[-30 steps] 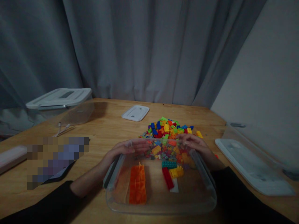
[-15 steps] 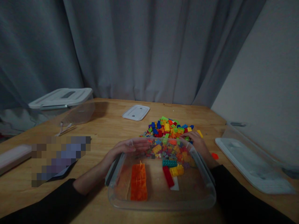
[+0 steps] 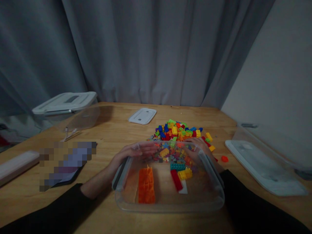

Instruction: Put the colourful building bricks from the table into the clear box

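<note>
A clear plastic box (image 3: 168, 208) stands right in front of me. In it lie an orange block piece (image 3: 146, 188), a teal brick (image 3: 177, 167), a red brick (image 3: 176, 180) and a yellow brick (image 3: 185, 174). Beyond its far wall spreads a heap of colourful toy bricks (image 3: 176, 130). My left hand (image 3: 136, 152), fingers stretched out and together, lies behind the box at the heap's near left side. Against the heap's right side rests my right hand (image 3: 198, 148), fingers extended and thumb apart, partly seen through the box wall.
A white lid (image 3: 142, 116) lies at the back. To the left are a lidded clear box (image 3: 80, 118), a blurred-out flat item (image 3: 73, 164) and a pale case (image 3: 18, 165). Another clear box with a white lid (image 3: 258, 172) sits right, near a loose orange piece (image 3: 224, 159).
My right hand has shifted left and lower along the heap, uncovering red, green and yellow bricks to its right. My left hand keeps nearly the same place.
</note>
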The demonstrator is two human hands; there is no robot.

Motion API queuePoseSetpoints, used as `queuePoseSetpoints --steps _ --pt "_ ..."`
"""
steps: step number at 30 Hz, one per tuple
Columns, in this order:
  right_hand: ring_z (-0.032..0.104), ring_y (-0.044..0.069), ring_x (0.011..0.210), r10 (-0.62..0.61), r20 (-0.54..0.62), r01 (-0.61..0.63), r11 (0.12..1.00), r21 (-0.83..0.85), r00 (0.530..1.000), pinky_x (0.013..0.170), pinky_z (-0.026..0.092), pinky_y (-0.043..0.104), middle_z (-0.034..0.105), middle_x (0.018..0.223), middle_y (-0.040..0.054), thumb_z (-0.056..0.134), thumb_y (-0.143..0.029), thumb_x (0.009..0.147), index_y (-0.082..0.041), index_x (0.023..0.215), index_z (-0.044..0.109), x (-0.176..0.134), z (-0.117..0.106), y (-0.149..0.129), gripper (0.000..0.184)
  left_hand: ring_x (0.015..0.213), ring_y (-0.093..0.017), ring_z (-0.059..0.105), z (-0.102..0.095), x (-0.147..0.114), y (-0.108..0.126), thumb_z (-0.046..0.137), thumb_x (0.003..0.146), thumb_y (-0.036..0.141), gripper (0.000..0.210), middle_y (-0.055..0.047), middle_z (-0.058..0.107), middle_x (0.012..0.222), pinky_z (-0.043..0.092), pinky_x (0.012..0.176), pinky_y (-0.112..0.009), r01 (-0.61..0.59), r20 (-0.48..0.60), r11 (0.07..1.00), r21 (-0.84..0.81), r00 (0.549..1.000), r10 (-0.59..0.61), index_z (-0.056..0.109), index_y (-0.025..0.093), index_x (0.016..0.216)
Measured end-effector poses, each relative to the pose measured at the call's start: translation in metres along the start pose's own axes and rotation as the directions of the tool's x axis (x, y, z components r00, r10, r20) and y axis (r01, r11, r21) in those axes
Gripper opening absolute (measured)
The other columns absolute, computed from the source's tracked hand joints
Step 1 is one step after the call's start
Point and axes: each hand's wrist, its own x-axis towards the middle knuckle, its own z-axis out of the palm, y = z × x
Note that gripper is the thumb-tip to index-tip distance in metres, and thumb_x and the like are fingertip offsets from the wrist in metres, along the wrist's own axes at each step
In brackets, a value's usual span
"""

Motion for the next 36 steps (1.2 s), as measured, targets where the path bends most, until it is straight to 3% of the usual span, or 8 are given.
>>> queuePoseSetpoints --steps 18,27,36 --pt "0.072 0.030 0.096 0.154 -0.012 -0.154 0.988 -0.028 0.988 0.089 0.052 0.048 0.080 0.101 0.0072 0.064 -0.050 0.092 -0.026 0.093 0.076 0.000 0.004 -0.007 0.026 0.143 -0.035 0.052 -0.001 0.001 -0.001 0.048 0.088 0.020 0.052 -0.012 0.062 0.149 0.026 0.125 -0.061 0.003 -0.015 1.000 -0.006 1.000 -0.003 0.067 0.017 0.137" --pt "0.069 0.029 0.098 0.131 -0.003 -0.131 0.990 -0.051 0.991 0.094 0.047 0.047 0.080 0.103 0.0063 0.063 -0.044 0.093 -0.025 0.103 0.077 -0.001 0.004 0.003 0.025 0.142 -0.035 0.053 0.002 0.000 0.001 0.049 0.087 0.021 0.052 -0.012 0.063 0.148 0.027 0.125 -0.059 0.013 -0.026 1.000 -0.015 1.000 -0.013 0.068 0.018 0.135" --pt "0.068 0.032 0.101 0.128 -0.005 -0.129 0.989 -0.075 0.992 0.092 0.045 0.048 0.080 0.105 0.0063 0.066 -0.042 0.094 -0.029 0.099 0.075 -0.002 -0.005 -0.011 0.017 0.144 -0.036 0.051 0.002 0.001 0.002 0.048 0.089 0.021 0.050 -0.012 0.063 0.149 0.028 0.124 -0.062 -0.003 -0.024 1.000 0.002 1.000 0.003 0.069 0.018 0.134"
